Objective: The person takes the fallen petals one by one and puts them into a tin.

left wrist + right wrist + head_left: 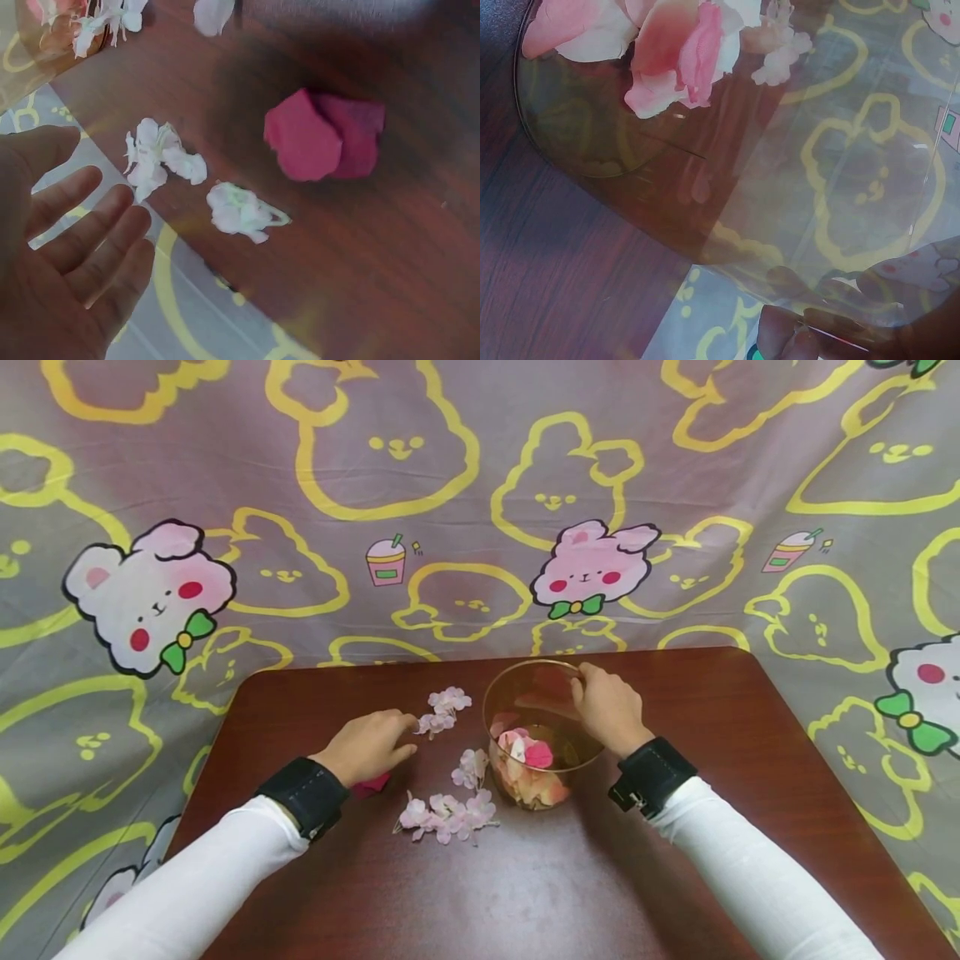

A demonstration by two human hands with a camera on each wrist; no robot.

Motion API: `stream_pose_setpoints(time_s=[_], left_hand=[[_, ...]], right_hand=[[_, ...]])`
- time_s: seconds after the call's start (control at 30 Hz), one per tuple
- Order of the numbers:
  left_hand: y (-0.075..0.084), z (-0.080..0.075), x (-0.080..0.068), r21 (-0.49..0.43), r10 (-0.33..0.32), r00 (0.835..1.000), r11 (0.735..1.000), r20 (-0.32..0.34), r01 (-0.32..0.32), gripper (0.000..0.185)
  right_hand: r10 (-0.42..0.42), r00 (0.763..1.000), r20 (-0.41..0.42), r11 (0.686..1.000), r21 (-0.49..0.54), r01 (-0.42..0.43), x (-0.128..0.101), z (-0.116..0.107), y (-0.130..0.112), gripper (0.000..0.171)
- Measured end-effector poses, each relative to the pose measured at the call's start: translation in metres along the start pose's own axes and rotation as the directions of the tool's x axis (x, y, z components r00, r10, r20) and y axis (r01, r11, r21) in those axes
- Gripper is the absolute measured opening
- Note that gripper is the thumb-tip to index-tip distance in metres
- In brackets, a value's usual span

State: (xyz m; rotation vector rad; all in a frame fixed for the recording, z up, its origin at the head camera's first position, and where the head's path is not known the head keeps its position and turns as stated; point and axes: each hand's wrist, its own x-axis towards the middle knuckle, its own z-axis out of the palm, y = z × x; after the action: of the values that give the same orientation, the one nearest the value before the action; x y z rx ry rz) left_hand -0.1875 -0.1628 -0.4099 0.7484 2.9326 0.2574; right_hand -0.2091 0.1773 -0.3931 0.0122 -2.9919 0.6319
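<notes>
A clear glass bowl (498, 695) holding pink, white and red petals (527, 753) stands mid-table. My right hand (583, 687) grips its far right rim, fingers curled over the edge; in the right wrist view the fingertips (791, 336) show through the bowl wall (817, 187) below the petals (667, 45). My left hand (401, 737) lies open on the table to the bowl's left, fingertips almost at a pale pink blossom (435, 722). In the left wrist view the fingers (82, 240) are straight and empty beside two white blossoms (161, 157) (240, 211) and dark red petals (322, 135).
More blossom clusters lie on the dark wooden table (712, 735): one behind (450, 699), one beside the bowl (471, 767), a larger sprig in front (448, 814). Red petals (371, 785) sit by my left wrist. A cartoon-print cloth (480, 510) hangs behind the table.
</notes>
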Motion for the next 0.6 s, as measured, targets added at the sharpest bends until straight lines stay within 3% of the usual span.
stream_pose_setpoints(time_s=[0.27, 0.6], left_hand=[[-0.012, 0.016, -0.01, -0.026, -0.013, 1.0, 1.0, 0.025, 0.014, 0.029], [-0.021, 0.024, -0.02, -0.011, 0.018, 0.999, 1.0, 0.027, -0.017, 0.031]], right_hand=[[-0.005, 1.0, -0.007, 1.0, -0.003, 0.005, 0.0, 0.001, 0.0, 0.021], [-0.01, 1.0, -0.011, 1.0, 0.004, 0.01, 0.0, 0.001, 0.0, 0.021]])
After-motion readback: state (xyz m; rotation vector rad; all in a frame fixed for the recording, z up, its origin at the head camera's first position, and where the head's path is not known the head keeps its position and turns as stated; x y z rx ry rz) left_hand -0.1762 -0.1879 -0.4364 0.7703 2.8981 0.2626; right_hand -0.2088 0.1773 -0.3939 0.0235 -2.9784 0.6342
